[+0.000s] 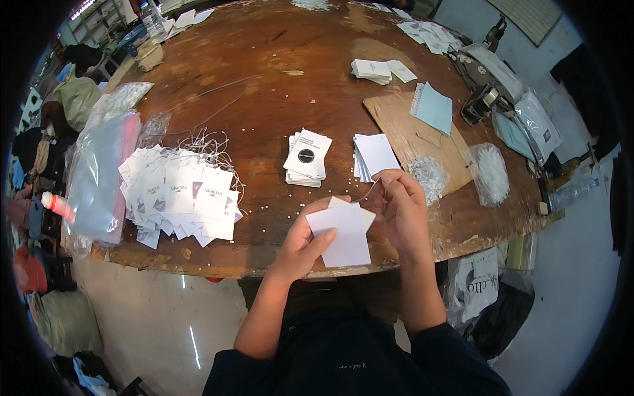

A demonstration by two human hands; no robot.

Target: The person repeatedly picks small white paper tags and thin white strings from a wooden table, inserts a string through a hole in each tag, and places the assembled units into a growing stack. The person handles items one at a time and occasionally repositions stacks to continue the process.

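My left hand (pixel 297 244) grips a few white cards (pixel 345 243) that lie fanned over one another, its thumb pressed on the top one. From the cards' upper edge a thin string (pixel 364 195) rises to my right hand (pixel 405 214), which pinches it between thumb and fingertips. Just beyond my hands stand a stack of white printed cards with a black circle (pixel 308 158) and a stack of blank white cards (pixel 378 157). At the left lies a large spread pile of white tags (pixel 178 195), with loops of string along its far side.
Clear plastic bags (pixel 102 178) lie left of the tag pile. On the right, a wooden board (pixel 396 119) bears a light blue packet (pixel 434 109) and a bundle of white strings (pixel 428 177); a bagged bundle (pixel 491 175) sits beside it. Farther back is another card stack (pixel 372 71).
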